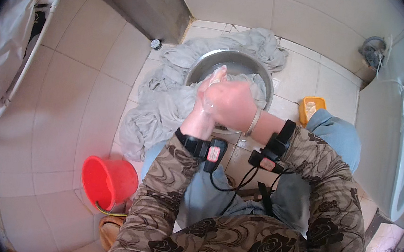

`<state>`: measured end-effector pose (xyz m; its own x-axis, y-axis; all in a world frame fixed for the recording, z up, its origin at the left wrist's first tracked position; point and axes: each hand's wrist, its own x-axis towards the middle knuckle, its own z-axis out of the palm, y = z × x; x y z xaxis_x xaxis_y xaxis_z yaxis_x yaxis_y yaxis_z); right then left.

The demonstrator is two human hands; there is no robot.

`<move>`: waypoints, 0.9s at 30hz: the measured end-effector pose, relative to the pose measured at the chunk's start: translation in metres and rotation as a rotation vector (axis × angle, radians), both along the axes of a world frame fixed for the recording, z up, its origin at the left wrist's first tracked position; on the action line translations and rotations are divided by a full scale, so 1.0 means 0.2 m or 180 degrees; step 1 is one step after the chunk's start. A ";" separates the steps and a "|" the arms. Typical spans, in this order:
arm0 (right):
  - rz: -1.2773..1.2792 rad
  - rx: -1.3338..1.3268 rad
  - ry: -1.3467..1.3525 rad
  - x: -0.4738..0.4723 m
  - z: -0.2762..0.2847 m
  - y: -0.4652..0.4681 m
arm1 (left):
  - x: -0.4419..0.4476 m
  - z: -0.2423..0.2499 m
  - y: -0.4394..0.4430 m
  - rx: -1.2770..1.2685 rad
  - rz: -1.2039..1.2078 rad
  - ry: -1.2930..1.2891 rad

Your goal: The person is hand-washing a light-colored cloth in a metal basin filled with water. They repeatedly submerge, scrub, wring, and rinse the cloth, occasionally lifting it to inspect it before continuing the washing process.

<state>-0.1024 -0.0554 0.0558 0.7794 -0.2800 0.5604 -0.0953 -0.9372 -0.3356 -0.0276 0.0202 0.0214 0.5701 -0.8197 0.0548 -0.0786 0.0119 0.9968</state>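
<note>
My left hand is over a round metal basin, wet, with its fingertips pointing up and away from me. Pressed against it is my right hand, slightly blurred and with curled fingers. A pale bit, perhaps cloth or suds, shows between the hands; what they grip is hidden. Inside the basin lie water and a wet grey cloth, right behind my hands. A long wet grey fabric is heaped on the tiles along the basin's left and far sides.
At left, a red bucket lies tipped toward the wall. A yellow plastic box with pale contents sits beside my right knee. A white appliance stands on the right. White pipe runs along the left; a small round cap is near the wall.
</note>
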 end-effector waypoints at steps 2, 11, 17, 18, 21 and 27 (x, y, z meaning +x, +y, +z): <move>-0.0444 0.0421 -0.0335 0.00 0.00 -0.02 | 0.01 0.00 -0.02 -0.0032 0.0400 0.2315; -0.0719 0.1809 -0.0477 -0.03 0.06 -0.20 | 0.06 0.14 -0.02 -0.0308 -0.0556 0.3285; 0.1478 0.1698 0.0255 -0.11 0.11 -0.37 | 0.25 0.22 0.12 -0.0669 -0.0384 0.2201; 0.1656 0.1741 0.0464 -0.12 0.11 -0.36 | 0.28 0.22 0.13 -0.0940 -0.0765 0.2134; 0.0810 0.2926 0.0464 -0.10 0.09 -0.27 | 0.30 0.17 0.13 -0.0824 -0.0688 0.2266; -0.0047 0.0443 0.0291 0.02 0.01 0.02 | 0.15 0.07 -0.04 -0.0514 0.0653 0.3349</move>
<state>-0.0993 -0.0513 0.0574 0.8207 -0.3616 0.4423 -0.1447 -0.8806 -0.4513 0.0016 0.0114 0.0350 0.5199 -0.7303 -0.4432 0.7996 0.2333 0.5534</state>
